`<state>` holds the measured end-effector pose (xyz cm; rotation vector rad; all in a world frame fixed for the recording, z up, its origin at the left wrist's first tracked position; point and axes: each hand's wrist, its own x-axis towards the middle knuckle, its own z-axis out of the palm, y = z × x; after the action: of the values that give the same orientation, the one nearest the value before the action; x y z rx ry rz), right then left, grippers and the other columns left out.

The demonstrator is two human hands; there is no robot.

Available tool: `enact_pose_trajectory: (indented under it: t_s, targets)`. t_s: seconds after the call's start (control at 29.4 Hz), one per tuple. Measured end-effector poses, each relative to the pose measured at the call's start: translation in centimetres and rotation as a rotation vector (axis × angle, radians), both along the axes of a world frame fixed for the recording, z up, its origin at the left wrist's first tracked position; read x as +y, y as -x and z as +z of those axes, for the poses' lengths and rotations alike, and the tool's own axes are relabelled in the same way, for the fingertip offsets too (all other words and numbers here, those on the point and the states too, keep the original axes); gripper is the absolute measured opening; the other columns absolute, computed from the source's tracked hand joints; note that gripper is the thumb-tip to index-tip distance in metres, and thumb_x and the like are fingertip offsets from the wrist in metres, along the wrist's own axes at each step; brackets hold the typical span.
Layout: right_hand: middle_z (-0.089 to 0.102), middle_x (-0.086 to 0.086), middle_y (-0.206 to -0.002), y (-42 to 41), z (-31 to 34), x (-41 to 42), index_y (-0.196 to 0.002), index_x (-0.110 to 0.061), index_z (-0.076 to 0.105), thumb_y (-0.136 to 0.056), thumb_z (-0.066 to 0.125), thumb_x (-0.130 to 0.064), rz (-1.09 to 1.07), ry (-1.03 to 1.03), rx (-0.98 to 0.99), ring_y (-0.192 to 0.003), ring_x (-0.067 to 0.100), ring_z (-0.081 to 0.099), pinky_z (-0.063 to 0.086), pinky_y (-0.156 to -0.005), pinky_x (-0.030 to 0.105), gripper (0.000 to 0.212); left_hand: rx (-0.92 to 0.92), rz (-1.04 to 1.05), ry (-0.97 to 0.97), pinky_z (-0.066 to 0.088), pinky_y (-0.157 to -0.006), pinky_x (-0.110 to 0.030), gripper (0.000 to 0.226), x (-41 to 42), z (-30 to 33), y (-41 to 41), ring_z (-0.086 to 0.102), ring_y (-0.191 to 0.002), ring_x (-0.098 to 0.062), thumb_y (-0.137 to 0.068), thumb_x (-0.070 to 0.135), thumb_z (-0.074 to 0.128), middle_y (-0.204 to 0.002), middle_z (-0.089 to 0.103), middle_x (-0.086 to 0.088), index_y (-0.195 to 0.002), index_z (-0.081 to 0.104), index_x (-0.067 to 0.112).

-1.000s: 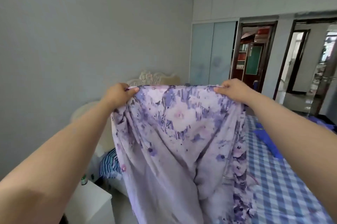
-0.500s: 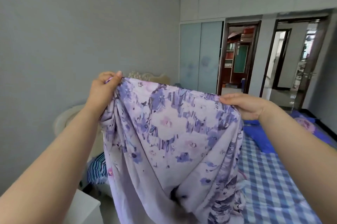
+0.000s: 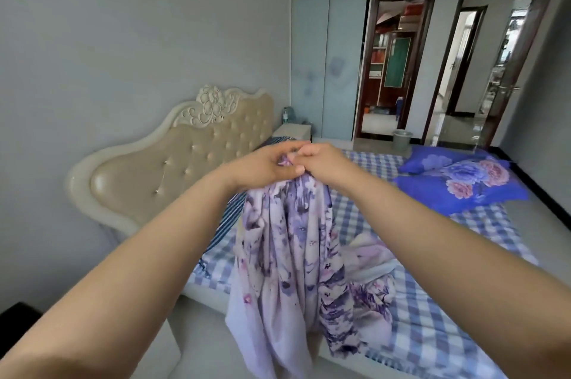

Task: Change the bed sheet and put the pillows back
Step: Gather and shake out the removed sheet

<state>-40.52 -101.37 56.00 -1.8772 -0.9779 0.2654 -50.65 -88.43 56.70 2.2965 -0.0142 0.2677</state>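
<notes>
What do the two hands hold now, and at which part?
Both the left hand and right hand pinch the purple floral sheet at its gathered top edge.

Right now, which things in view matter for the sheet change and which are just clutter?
Job:
purple floral sheet, gripped by left hand and right hand
checked mattress
blue floral pillows

Lying about:
bucket by the doorway
nightstand
bottle on it

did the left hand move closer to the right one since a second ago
Yes. The left hand swung inward to meet the right hand, bunching the floral sheet before the headboard.
</notes>
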Motion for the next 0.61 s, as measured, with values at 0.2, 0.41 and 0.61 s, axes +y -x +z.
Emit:
enact_pose_trajectory:
  t_s: [0.2,0.41,0.61]
  targets:
    - [0.061,0.014,-0.081,0.2,-1.3,-1.2,-0.094,0.009,0.061,-0.093,0.056,-0.039,0.057,-0.04,0.148,-0.074,0.019,0.052,0.041,-0.072,0.032,0.048,0.064,0.204,-0.219,0.032,-0.054,-0.026,0.042,0.7,-1.7,0.0,0.039,-0.053,-0.01,-0.084,0.045,0.066,-0.059,0.047,-0.001,-0.072,0.057,0.005]
    - [0.07,0.0,-0.076,-0.3,-6.1,-3.0,-0.092,-0.008,0.063,-0.092,0.05,0.004,0.333,0.273,0.463,-0.062,0.008,0.063,0.051,-0.054,0.018,0.018,-0.147,0.267,-0.033,0.029,-0.05,-0.016,0.043,2.0,-3.4,1.5,0.035,-0.051,-0.003,-0.088,0.033,0.065,-0.061,0.043,0.0,-0.075,0.054,-0.005]
    - [0.072,0.01,-0.083,0.4,-11.6,-3.8,-0.096,-0.006,0.061,-0.088,0.063,-0.005,0.351,0.571,0.368,-0.069,0.016,0.071,0.059,-0.062,0.029,0.008,-0.234,0.323,0.062,0.032,-0.056,-0.026,0.036,4.5,-2.4,4.0,0.04,-0.056,-0.013,-0.089,0.034,0.063,-0.06,0.046,-0.005,-0.067,0.056,0.007]
